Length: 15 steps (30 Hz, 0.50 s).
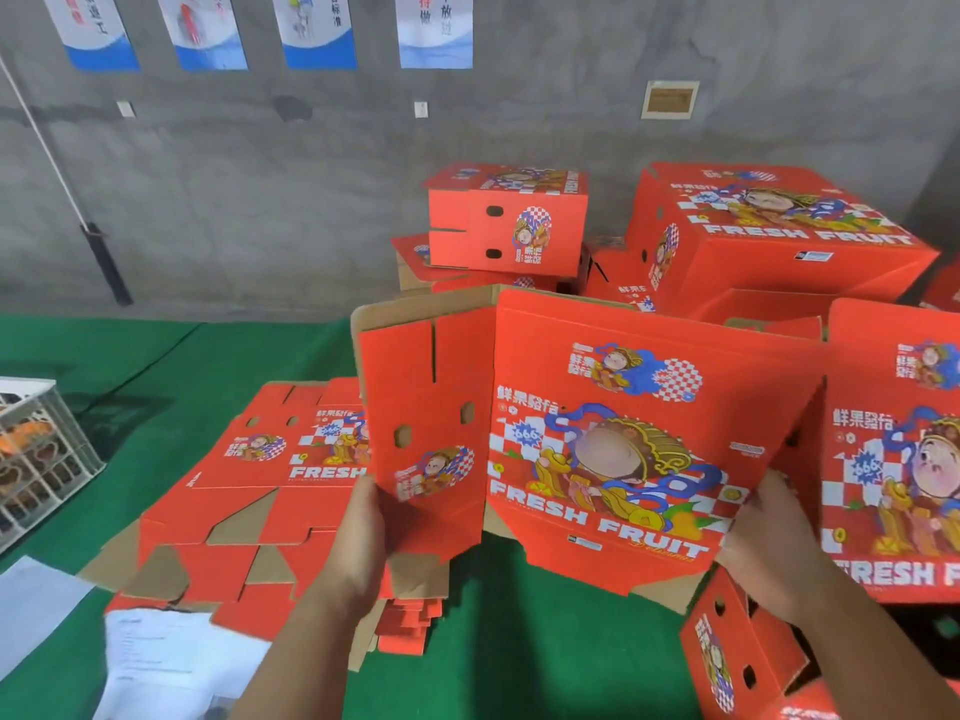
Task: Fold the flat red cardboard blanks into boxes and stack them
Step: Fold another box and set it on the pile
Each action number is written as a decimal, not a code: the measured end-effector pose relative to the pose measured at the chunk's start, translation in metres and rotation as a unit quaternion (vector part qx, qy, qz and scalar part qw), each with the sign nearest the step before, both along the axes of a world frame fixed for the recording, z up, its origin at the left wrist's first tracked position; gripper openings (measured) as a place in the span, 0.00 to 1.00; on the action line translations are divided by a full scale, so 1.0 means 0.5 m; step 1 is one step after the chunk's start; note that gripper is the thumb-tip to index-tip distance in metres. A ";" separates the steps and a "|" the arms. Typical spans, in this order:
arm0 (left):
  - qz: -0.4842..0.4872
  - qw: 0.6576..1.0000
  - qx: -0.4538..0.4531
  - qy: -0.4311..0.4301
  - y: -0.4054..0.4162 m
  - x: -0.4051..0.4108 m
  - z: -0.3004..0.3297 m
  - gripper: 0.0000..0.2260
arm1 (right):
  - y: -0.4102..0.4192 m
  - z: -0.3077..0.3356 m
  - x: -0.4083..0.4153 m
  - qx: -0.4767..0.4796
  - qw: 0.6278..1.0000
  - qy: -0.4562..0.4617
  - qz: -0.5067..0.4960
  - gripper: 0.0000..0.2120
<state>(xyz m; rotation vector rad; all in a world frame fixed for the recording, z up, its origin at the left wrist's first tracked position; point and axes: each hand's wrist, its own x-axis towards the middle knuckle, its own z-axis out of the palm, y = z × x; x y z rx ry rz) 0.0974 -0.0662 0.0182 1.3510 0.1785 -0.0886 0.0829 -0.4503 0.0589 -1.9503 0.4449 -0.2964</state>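
Note:
I hold a partly opened red "FRESH FRUIT" cardboard blank (597, 439) upright over the green table. My left hand (363, 532) grips its lower left side panel, thumb on the printed face. My right hand (769, 537) grips its lower right edge. A pile of flat red blanks (244, 511) lies on the table to the left. Folded red boxes (506, 220) (769, 236) are stacked behind, against the wall. Another folded box (893, 449) stands at the right, and one more (737, 652) sits low at the right.
The table is covered in green cloth (519, 641). White papers (171, 662) lie at the front left. A white plastic crate (41, 449) stands at the left edge. A grey concrete wall with posters (317, 28) rises behind.

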 end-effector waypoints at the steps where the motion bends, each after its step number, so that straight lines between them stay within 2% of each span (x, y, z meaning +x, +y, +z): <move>1: -0.013 1.000 -0.008 0.003 -0.009 -0.001 -0.001 0.27 | 0.005 -0.013 0.004 -0.016 1.000 -0.004 0.008 0.13; 3: 0.037 0.999 -0.015 0.024 -0.023 -0.010 -0.006 0.28 | 0.024 -0.006 -0.006 0.012 1.000 -0.017 0.002 0.12; 6: 0.199 0.977 0.004 0.075 -0.006 -0.017 -0.002 0.25 | 0.037 0.020 -0.024 0.073 0.996 -0.036 0.026 0.05; 7: 0.209 0.974 0.009 0.082 0.008 -0.015 -0.005 0.23 | 0.032 0.020 -0.025 0.083 0.995 -0.043 0.039 0.05; 11: 0.164 0.982 0.033 0.091 0.029 -0.014 -0.007 0.23 | 0.030 0.020 -0.027 0.187 0.980 -0.032 0.059 0.16; 14: 0.142 0.987 0.035 0.067 0.034 -0.014 0.002 0.24 | 0.004 -0.008 0.001 0.236 0.971 0.006 0.034 0.12; 15: 0.134 0.989 0.032 0.058 0.035 -0.012 0.002 0.24 | -0.006 -0.017 0.005 0.233 0.972 -0.008 0.027 0.11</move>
